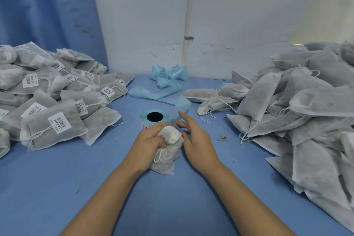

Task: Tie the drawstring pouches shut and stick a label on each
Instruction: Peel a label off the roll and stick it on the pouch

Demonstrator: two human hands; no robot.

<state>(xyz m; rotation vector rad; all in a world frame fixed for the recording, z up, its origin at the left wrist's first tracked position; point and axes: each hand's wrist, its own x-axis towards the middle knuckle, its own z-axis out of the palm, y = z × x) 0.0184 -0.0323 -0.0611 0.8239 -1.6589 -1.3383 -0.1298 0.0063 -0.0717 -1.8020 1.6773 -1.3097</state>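
So, the left hand (pixel 151 140) is curled round the gathered neck of a pouch (pixel 168 159) at the centre of the frame. It's whitish, stuffed and standing on the blue table (pixel 76 178), with its drawstring loop dangling. The right hand (pixel 195 140) hovers just beside it, fingers spread, holding nothing. There are barcode stickers on the pile (pixel 57 120) at left, but the text is too small to read.

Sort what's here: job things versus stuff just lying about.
Job: pouch gripped by the left hand; label roll; unlabelled pile, right; labelled pile, left.
Lying about: spent blue backing strip; plant scrap; wall pipe.
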